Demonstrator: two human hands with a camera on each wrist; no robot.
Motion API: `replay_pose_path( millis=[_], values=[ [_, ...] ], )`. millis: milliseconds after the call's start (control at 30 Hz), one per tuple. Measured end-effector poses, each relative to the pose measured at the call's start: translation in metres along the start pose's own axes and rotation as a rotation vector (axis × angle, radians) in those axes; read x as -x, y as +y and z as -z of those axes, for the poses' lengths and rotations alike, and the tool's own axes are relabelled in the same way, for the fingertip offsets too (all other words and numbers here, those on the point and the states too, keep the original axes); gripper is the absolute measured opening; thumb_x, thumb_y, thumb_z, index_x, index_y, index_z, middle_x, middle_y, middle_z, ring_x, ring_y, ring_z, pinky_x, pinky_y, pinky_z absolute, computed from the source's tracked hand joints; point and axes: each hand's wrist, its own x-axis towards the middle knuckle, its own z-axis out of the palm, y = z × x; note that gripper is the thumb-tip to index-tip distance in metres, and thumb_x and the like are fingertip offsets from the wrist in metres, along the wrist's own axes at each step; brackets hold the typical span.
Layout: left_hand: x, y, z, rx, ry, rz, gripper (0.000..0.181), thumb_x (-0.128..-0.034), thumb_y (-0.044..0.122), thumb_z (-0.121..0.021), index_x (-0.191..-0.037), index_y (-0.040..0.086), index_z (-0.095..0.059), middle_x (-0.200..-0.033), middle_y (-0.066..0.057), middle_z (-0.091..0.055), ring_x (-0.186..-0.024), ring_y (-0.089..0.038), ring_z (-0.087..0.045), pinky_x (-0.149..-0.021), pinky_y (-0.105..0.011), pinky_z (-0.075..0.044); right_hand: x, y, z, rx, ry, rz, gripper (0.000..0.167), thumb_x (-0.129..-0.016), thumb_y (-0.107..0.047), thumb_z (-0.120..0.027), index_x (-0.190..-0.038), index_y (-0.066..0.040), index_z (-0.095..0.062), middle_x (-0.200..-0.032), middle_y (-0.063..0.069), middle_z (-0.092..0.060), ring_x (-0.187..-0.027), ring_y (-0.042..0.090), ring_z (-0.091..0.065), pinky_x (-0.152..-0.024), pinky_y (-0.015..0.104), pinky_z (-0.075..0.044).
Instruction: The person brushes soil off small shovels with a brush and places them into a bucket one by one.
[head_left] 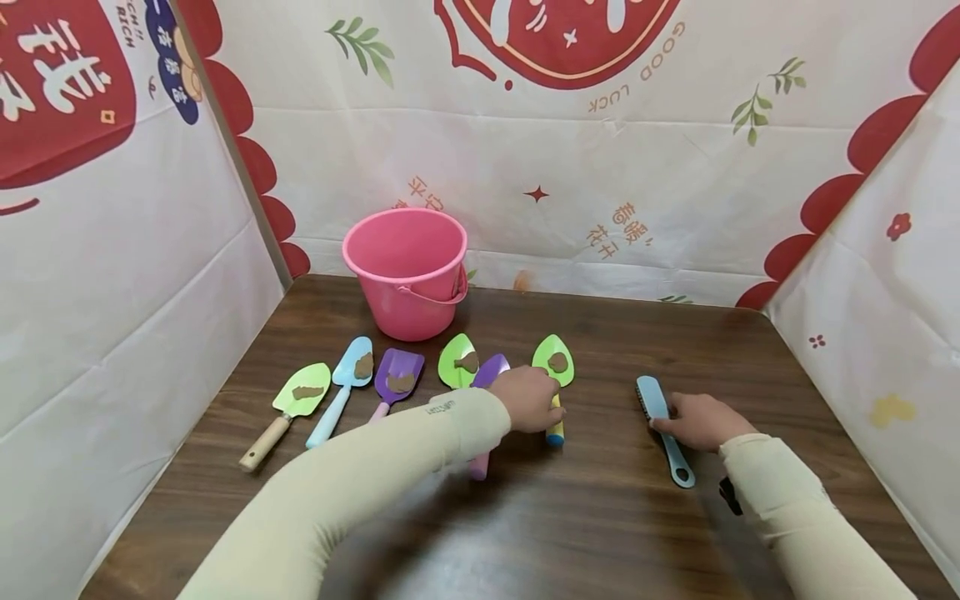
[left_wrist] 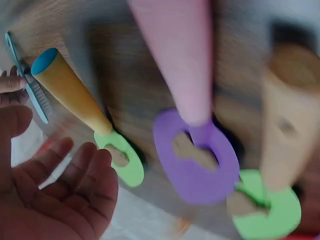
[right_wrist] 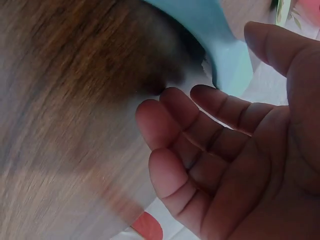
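My left hand hovers over the handle of a green-bladed trowel. That trowel's yellow, blue-ended handle stands apart from the loosely bent fingers in the left wrist view. Just left, under the forearm, lies a purple trowel with a pink handle. At the right, a light blue brush with dark bristles lies on the table. My right hand is beside it, thumb and fingers spread on either side of its body. In the right wrist view those fingers are relaxed, not closed round the brush.
A pink bucket stands at the back. Farther left lie a wooden-handled green trowel, a blue trowel, another purple trowel and a green trowel. Brown lumps sit on the blades. Printed cloth walls the table.
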Motion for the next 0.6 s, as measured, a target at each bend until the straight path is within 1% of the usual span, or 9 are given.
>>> replay_pose_path(
  millis=[67, 133, 200, 267, 367, 500, 600],
  values=[
    [-0.004, 0.006, -0.001, 0.053, -0.008, 0.073, 0.035, -0.0959, 0.047, -0.057, -0.076, 0.019, -0.062, -0.079, 0.005, -0.060, -0.074, -0.011, -0.058, -0.065, -0.031, -0.049, 0.000, 0.001, -0.002, 0.004, 0.003, 0.004, 0.040, -0.093, -0.033, -0.066, -0.108, 0.003, -0.061, -0.091, 0.011, -0.064, -0.078, 0.024, -0.057, -0.069, 0.046, -0.047],
    [-0.008, 0.011, -0.003, 0.104, -0.025, 0.147, 0.039, -0.0952, 0.049, -0.058, -0.071, 0.019, -0.060, -0.076, 0.004, -0.061, -0.072, -0.012, -0.057, -0.064, -0.031, -0.048, -0.001, 0.002, -0.004, 0.010, -0.002, 0.002, 0.035, -0.092, -0.031, -0.067, -0.105, 0.001, -0.061, -0.089, 0.010, -0.062, -0.075, 0.023, -0.056, -0.066, 0.044, -0.046],
    [-0.012, 0.015, -0.007, 0.126, -0.043, 0.197, 0.043, -0.0946, 0.052, -0.058, -0.068, 0.019, -0.059, -0.073, 0.004, -0.061, -0.069, -0.012, -0.058, -0.063, -0.032, -0.048, -0.001, 0.002, -0.006, 0.018, 0.001, 0.004, 0.028, -0.091, -0.028, -0.068, -0.101, -0.003, -0.060, -0.086, 0.007, -0.059, -0.073, 0.022, -0.052, -0.065, 0.042, -0.043],
    [-0.016, 0.018, -0.012, 0.132, -0.052, 0.239, 0.046, -0.0932, 0.056, -0.057, -0.065, 0.020, -0.059, -0.070, 0.005, -0.060, -0.066, -0.013, -0.058, -0.060, -0.032, -0.048, -0.002, 0.003, -0.007, 0.026, 0.010, 0.012, 0.025, -0.091, -0.025, -0.068, -0.098, -0.004, -0.058, -0.085, 0.008, -0.058, -0.074, 0.023, -0.051, -0.065, 0.042, -0.042],
    [-0.020, 0.023, -0.019, 0.112, -0.044, 0.261, 0.049, -0.0922, 0.058, -0.057, -0.061, 0.020, -0.059, -0.065, 0.005, -0.059, -0.064, -0.013, -0.058, -0.056, -0.032, -0.048, -0.002, 0.001, -0.007, 0.042, 0.040, 0.044, 0.032, -0.088, -0.020, -0.070, -0.109, 0.001, -0.060, -0.096, 0.015, -0.063, -0.084, 0.028, -0.057, -0.071, 0.047, -0.046],
    [-0.021, 0.028, -0.020, 0.058, -0.004, 0.277, 0.046, -0.0916, 0.054, -0.061, -0.059, 0.021, -0.059, -0.066, 0.005, -0.059, -0.065, -0.013, -0.059, -0.055, -0.033, -0.048, -0.001, -0.001, -0.007, 0.053, 0.056, 0.085, 0.046, -0.084, -0.011, -0.070, -0.124, 0.008, -0.058, -0.108, 0.023, -0.065, -0.094, 0.033, -0.061, -0.077, 0.051, -0.048],
    [-0.021, 0.028, -0.023, 0.041, 0.015, 0.286, 0.042, -0.0915, 0.048, -0.062, -0.059, 0.021, -0.058, -0.070, 0.005, -0.061, -0.067, -0.014, -0.061, -0.055, -0.034, -0.049, -0.001, -0.002, -0.007, 0.060, 0.058, 0.093, 0.045, -0.083, -0.009, -0.071, -0.122, 0.008, -0.059, -0.105, 0.021, -0.065, -0.092, 0.032, -0.061, -0.076, 0.051, -0.048]
  ],
)
